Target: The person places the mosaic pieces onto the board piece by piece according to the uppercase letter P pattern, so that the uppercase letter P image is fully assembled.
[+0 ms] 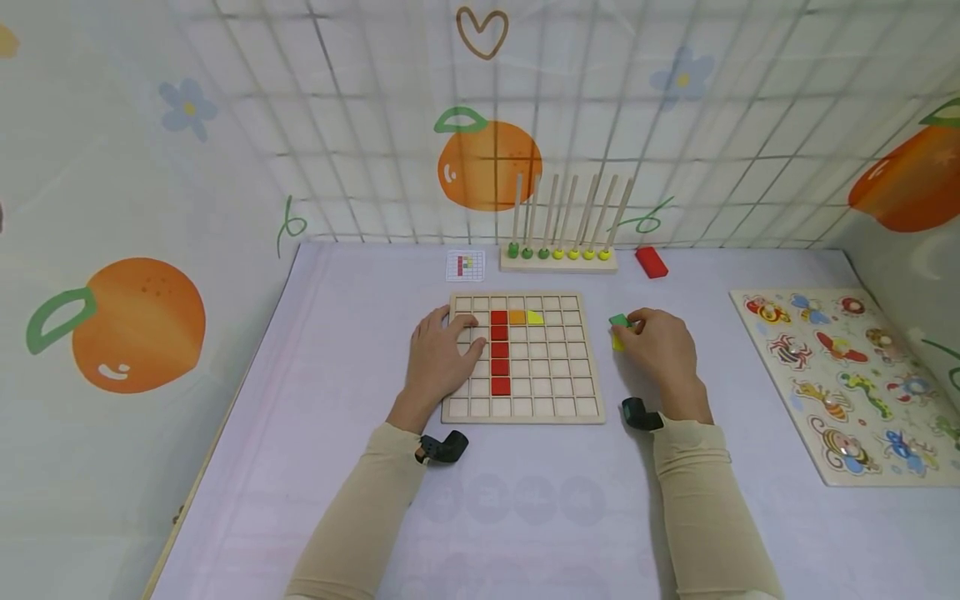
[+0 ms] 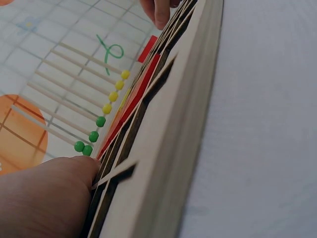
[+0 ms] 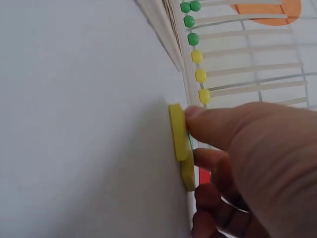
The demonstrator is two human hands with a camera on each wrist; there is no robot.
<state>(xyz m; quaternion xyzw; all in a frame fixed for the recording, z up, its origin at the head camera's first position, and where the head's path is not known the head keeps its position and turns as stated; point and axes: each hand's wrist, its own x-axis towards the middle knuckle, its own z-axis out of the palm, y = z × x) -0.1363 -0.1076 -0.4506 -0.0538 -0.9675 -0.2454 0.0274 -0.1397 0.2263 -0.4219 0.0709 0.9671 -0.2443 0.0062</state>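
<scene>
A square wooden grid board (image 1: pixel 523 407) lies on the table, with a column of red square tiles (image 1: pixel 500 351) set in it. Beside the top red tile sit an orange square tile (image 1: pixel 517 317) and a yellow rounded tile (image 1: pixel 535 317). My left hand (image 1: pixel 441 358) rests over the board's left edge, thumb and forefinger reaching onto the grid. To the right of the board, my right hand (image 1: pixel 662 348) pinches a green tile (image 1: pixel 619 320) between thumb and forefinger. Yellow pieces (image 3: pixel 178 133) stand right at the thumb tip in the right wrist view.
Behind the board are a small pattern card (image 1: pixel 466 266), a peg stand (image 1: pixel 558 262) with green and yellow beads, and a red block (image 1: pixel 652 262). An insect knob puzzle (image 1: pixel 825 467) lies at the right. A patterned curtain (image 1: pixel 360 125) borders the back.
</scene>
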